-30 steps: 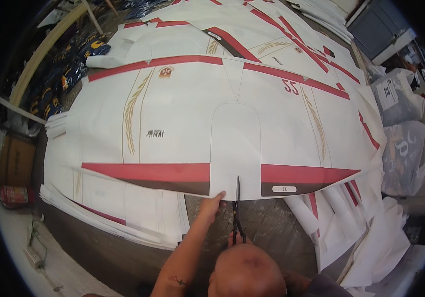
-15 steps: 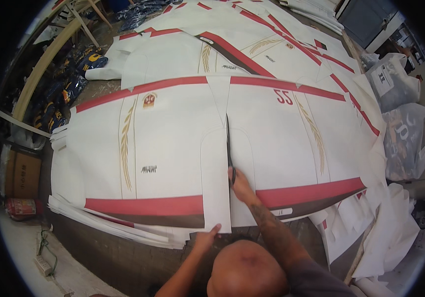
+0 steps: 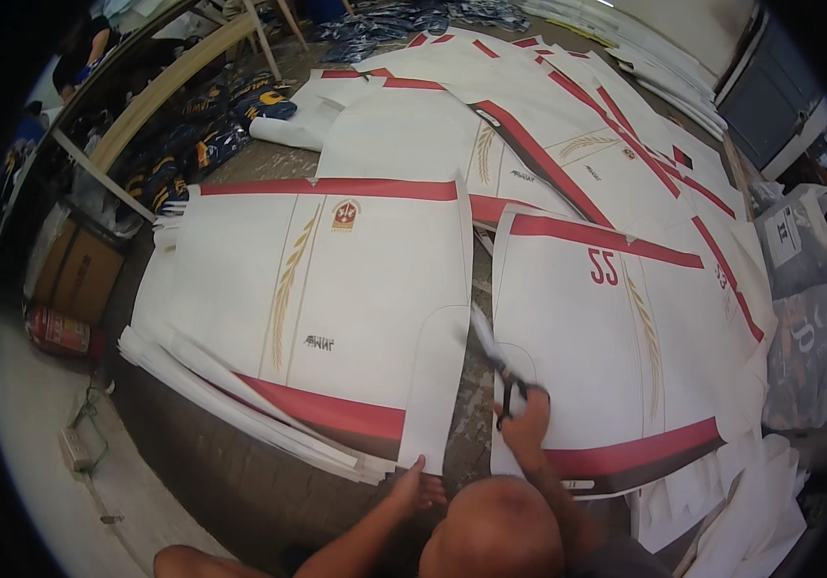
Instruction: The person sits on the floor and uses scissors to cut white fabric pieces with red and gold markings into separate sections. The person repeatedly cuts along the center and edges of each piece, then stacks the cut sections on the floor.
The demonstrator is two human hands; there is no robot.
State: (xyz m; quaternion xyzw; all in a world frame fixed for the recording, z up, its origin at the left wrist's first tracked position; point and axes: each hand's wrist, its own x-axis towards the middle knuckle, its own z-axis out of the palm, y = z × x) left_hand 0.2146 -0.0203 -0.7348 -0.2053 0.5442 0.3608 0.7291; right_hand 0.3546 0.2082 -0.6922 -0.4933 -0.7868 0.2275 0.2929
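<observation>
White flat sheet [image 3: 365, 279] is pinched by left grip [image 3: 420, 488]; right grip [image 3: 528, 424] wraps black-looped scissors [image 3: 506, 376].

Carrier: dark grey surface [image 3: 230, 472], scuffed; floor or low platform, cannot tell. Lying on it, near left: layered stack of white sheets [image 3: 206, 387], partly under left red-banded panel [image 3: 375, 270]. Right red-banded panel [image 3: 567, 347] stands apart across a narrow gap. Far: overlapping sheets [image 3: 394, 125]. Far left: dark blue bundles [image 3: 216, 130]. Near right: crumpled sheets [image 3: 750, 520].

Workshop with scissors [image 3: 502, 370], printed sheets [image 3: 380, 260]
</observation>
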